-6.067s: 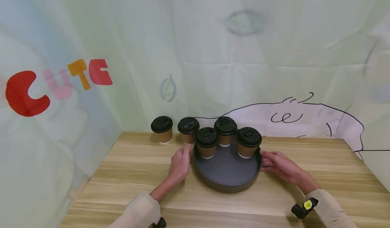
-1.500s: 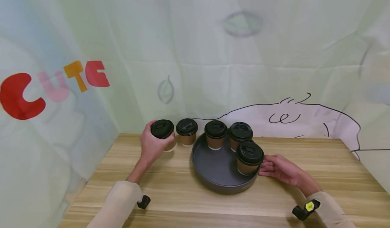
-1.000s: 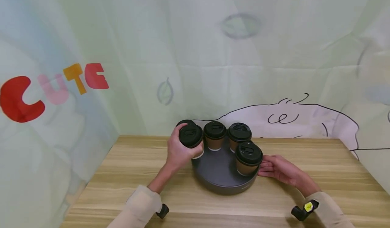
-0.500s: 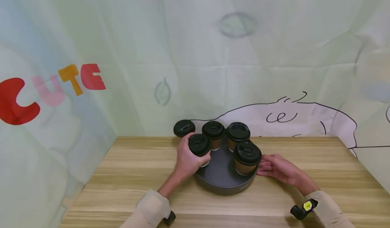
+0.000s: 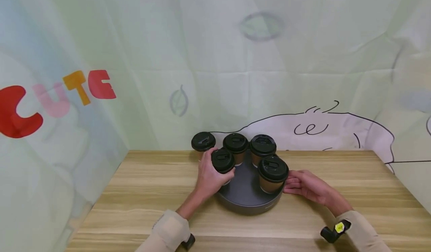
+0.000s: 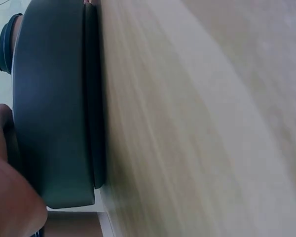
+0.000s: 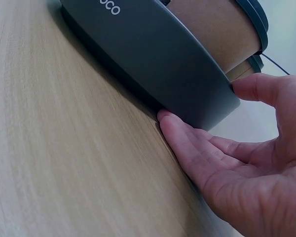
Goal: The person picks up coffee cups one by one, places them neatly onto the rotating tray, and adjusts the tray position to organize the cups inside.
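My left hand grips a brown paper coffee cup with a black lid, upright at the left side of a round dark grey tray. In the left wrist view, the tray's wall hides most of that cup. Three matching cups stand in the tray: two at the back and one at the right. At the tray's right side, my right hand holds the edge; in the right wrist view the thumb is on the rim and the fingertips are at the underside.
Another lidded cup stands on the wooden table, behind my left hand and left of the tray. A printed cloth backdrop rises at the table's back edge.
The tray has turned, bringing its right cup nearer. My left hand left the tray, took the far-left cup from the table and carried it right to the tray. My right hand stays at the tray.
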`<state>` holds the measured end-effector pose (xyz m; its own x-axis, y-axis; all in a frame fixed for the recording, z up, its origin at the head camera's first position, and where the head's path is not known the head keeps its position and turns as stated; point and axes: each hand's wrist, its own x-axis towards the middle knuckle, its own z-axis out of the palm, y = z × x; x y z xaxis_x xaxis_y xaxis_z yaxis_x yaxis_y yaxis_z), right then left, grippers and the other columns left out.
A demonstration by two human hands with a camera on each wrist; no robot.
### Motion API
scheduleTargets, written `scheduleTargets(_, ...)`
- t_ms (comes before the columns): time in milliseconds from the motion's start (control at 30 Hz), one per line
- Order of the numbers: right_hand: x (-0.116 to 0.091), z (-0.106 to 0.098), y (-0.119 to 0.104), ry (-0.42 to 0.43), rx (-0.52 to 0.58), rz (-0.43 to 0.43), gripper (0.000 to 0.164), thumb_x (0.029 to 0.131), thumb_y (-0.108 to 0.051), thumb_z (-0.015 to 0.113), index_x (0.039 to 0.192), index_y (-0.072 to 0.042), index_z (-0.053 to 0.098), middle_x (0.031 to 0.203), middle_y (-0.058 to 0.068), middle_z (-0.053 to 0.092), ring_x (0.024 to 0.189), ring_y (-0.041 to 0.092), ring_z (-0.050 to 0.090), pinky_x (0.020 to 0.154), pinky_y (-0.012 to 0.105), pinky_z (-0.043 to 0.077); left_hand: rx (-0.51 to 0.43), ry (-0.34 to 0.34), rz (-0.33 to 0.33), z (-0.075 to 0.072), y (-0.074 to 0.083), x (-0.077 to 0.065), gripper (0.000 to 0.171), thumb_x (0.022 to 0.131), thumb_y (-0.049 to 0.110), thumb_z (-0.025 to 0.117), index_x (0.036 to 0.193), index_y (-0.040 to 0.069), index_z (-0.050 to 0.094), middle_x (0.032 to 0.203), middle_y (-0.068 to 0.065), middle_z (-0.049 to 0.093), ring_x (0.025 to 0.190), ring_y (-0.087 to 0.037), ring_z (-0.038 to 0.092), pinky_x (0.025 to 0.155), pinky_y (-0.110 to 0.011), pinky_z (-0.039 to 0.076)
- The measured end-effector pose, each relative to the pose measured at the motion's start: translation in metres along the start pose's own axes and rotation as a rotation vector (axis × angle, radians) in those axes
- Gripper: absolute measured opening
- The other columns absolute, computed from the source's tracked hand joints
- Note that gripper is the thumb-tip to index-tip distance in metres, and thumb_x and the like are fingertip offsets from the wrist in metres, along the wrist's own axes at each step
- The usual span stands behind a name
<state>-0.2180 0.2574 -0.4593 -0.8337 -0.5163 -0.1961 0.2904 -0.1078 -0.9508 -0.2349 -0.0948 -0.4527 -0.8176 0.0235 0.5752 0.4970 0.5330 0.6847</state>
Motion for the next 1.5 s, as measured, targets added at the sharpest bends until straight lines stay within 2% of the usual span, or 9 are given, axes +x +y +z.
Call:
scheduleTargets(233, 0.0, 0.0, 0.0, 0.004, 0.0, 0.011, 0.031, 0.11, -0.011, 0.041, 0.117, 0.002, 0.068, 0.11, 0.015, 0.075, 0.103, 0.021, 0.073, 0.098, 0.04, 0.056, 0.022, -0.09, -0.092, -0.016, 0.005, -0.009, 0.108, 0.068, 0.042, 0.095, 0.15, -0.002, 0.039, 0.146, -0.02, 0.046, 0.133, -0.036, 0.048, 0.112, -0.053, 0.042)
scheduleTargets(300, 0.0, 0.0, 0.0, 0.004, -0.001, 0.015, 0.031, 0.11, -0.011, 0.041, 0.117, 0.002, 0.068, 0.109, 0.015, 0.075, 0.102, 0.021, 0.073, 0.098, 0.04, 0.056, 0.026, -0.125, -0.124, -0.023, 0.006, -0.014, 0.108, 0.072, 0.043, 0.092, 0.152, -0.002, 0.036, 0.149, -0.02, 0.043, 0.136, -0.037, 0.045, 0.114, -0.053, 0.04)
scheduleTargets(433, 0.001, -0.001, -0.001, 0.003, -0.027, 0.016, 0.033, 0.112, -0.015, 0.041, 0.12, 0.003, 0.067, 0.109, 0.016, 0.075, 0.1, 0.022, 0.073, 0.097, 0.04, 0.057, -0.046, -0.172, -0.208, -0.038, 0.008, -0.026, 0.08, 0.089, 0.028, 0.073, 0.151, -0.007, 0.036, 0.147, -0.026, 0.042, 0.137, -0.043, 0.042, 0.115, -0.057, 0.037)
scheduleTargets(533, 0.003, -0.001, -0.003, 0.022, -0.054, 0.001, 0.035, 0.113, -0.018, 0.04, 0.122, 0.003, 0.066, 0.109, 0.016, 0.075, 0.099, 0.023, 0.073, 0.095, 0.039, 0.058, -0.113, -0.184, -0.308, -0.044, 0.007, -0.03, 0.062, 0.093, 0.015, 0.057, 0.147, -0.012, 0.042, 0.144, -0.03, 0.047, 0.134, -0.045, 0.047, 0.114, -0.058, 0.038)
scheduleTargets(667, 0.007, 0.0, -0.005, 0.063, -0.065, -0.011, 0.036, 0.113, -0.02, 0.039, 0.119, 0.001, 0.068, 0.104, 0.014, 0.076, 0.097, 0.021, 0.073, 0.091, 0.039, 0.059, -0.123, -0.231, -0.454, -0.044, 0.006, -0.031, 0.054, 0.096, 0.017, 0.051, 0.142, -0.011, 0.052, 0.141, -0.026, 0.057, 0.132, -0.042, 0.052, 0.112, -0.055, 0.04)
scheduleTargets(733, 0.009, 0.001, -0.005, 0.069, -0.063, -0.009, 0.037, 0.114, -0.021, 0.038, 0.118, 0.0, 0.068, 0.103, 0.013, 0.076, 0.096, 0.021, 0.073, 0.091, 0.039, 0.059, -0.122, -0.262, -0.488, -0.044, 0.005, -0.032, 0.051, 0.097, 0.018, 0.052, 0.14, -0.01, 0.056, 0.139, -0.025, 0.06, 0.132, -0.041, 0.053, 0.112, -0.055, 0.04)
scheduleTargets(967, 0.005, 0.003, -0.003, 0.038, -0.046, -0.01, 0.041, 0.115, -0.02, 0.033, 0.127, 0.006, 0.062, 0.109, 0.016, 0.075, 0.102, 0.022, 0.073, 0.094, 0.04, 0.058, -0.144, -0.274, -0.491, -0.041, 0.003, -0.032, 0.049, 0.096, 0.014, 0.053, 0.138, -0.01, 0.058, 0.137, -0.026, 0.062, 0.134, -0.042, 0.052, 0.113, -0.055, 0.04)
scheduleTargets(1233, 0.0, 0.002, 0.0, -0.035, -0.063, 0.01, 0.035, 0.11, -0.013, 0.036, 0.115, 0.003, 0.067, 0.098, 0.014, 0.076, 0.09, 0.022, 0.074, 0.087, 0.037, 0.061, -0.152, -0.286, -0.498, -0.04, 0.0, -0.031, 0.05, 0.097, 0.014, 0.053, 0.14, -0.012, 0.056, 0.141, -0.026, 0.059, 0.137, -0.041, 0.049, 0.115, -0.054, 0.038)
scheduleTargets(1500, 0.008, 0.004, -0.003, 0.08, -0.1, -0.065, 0.044, 0.112, -0.014, 0.036, 0.138, 0.021, 0.041, 0.111, 0.012, 0.074, 0.103, 0.017, 0.072, 0.093, 0.034, 0.058, -0.173, -0.307, -0.514, -0.04, -0.002, -0.03, 0.052, 0.099, 0.015, 0.052, 0.142, -0.014, 0.052, 0.143, -0.027, 0.057, 0.138, -0.041, 0.048, 0.115, -0.054, 0.037)
